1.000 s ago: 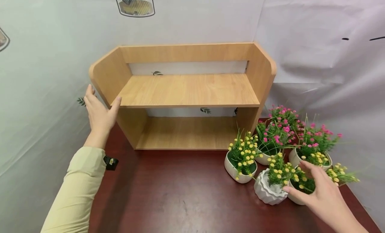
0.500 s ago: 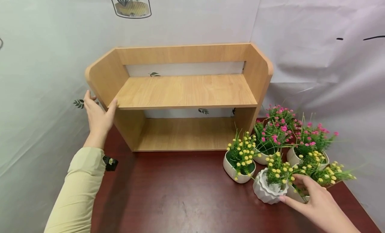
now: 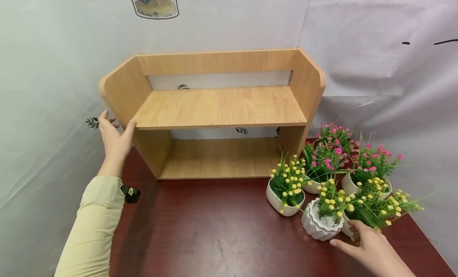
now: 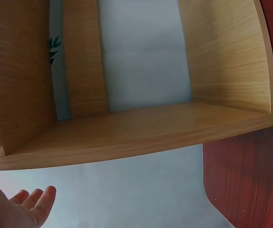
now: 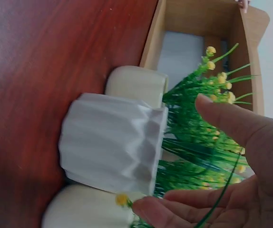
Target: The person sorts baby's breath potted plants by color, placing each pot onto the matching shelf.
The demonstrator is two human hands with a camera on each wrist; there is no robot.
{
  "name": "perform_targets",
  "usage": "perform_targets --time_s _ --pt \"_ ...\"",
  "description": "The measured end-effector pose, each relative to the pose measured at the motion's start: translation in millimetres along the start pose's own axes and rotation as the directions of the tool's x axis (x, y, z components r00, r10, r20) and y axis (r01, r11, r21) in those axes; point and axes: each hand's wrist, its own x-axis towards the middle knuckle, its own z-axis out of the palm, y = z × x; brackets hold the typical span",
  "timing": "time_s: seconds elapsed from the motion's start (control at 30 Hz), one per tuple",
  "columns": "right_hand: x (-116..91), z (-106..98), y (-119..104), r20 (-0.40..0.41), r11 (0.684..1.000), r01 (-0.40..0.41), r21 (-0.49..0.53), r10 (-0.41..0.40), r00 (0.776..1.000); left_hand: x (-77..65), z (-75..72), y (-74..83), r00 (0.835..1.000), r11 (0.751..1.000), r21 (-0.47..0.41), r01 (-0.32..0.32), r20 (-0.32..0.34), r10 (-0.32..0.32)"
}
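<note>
My left hand (image 3: pixel 115 141) is at the left side panel (image 3: pixel 125 90) of a two-tier wooden shelf (image 3: pixel 222 124). Its thumb touches the panel's front edge, while the fingers reach along the outer side, apart from the wood in the left wrist view. On the right, my right hand (image 3: pixel 372 245) hovers low beside a white ribbed pot (image 3: pixel 321 225) of yellow flowers. Thumb and fingers are spread, and the pot's rim lies between them in the right wrist view. Fingers (image 5: pixel 193 206) overlap the greenery there. Behind the hand, a smooth cream pot (image 3: pixel 347 228) with yellow flowers is partly hidden.
Another cream pot of yellow flowers (image 3: pixel 286 189) stands near the shelf's right front corner. Several pots with pink flowers (image 3: pixel 372 165) crowd behind, beside the shelf. Everything stands on a dark red table (image 3: pixel 207 225), with a pale patterned backdrop (image 3: pixel 232 22) close behind.
My right hand has come down from over the yellow flowers to beside the ribbed pot, nearer the table's front. My left hand has shifted slightly down and left, its thumb now at the panel's edge.
</note>
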Motion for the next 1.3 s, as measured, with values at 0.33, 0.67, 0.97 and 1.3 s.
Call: perform_targets --time_s 0.33,0.67,0.97,1.3 --pt "9.5 16.7 -0.5 -0.047 0.998 -0.007 0.063 0.010 0.999 -2.4 1.1 -2.7 0.999 0.999 0.042 -0.033 0.021 0.032" --pt "19.9 33.1 -5.6 -0.235 0.997 0.057 0.053 -0.043 0.971 -2.3 -2.3 -8.6 0.998 1.000 -0.006 -0.029 0.059 0.030" --pt "25.3 38.2 -9.2 -0.358 0.988 0.132 0.083 -0.094 0.929 -0.2 -5.4 -12.9 0.995 0.996 -0.058 -0.072 0.066 0.076" --pt "27.0 29.8 -13.1 -0.296 0.998 0.028 0.061 -0.008 0.955 3.8 -6.3 -13.8 0.994 0.996 -0.058 -0.063 0.083 0.068"
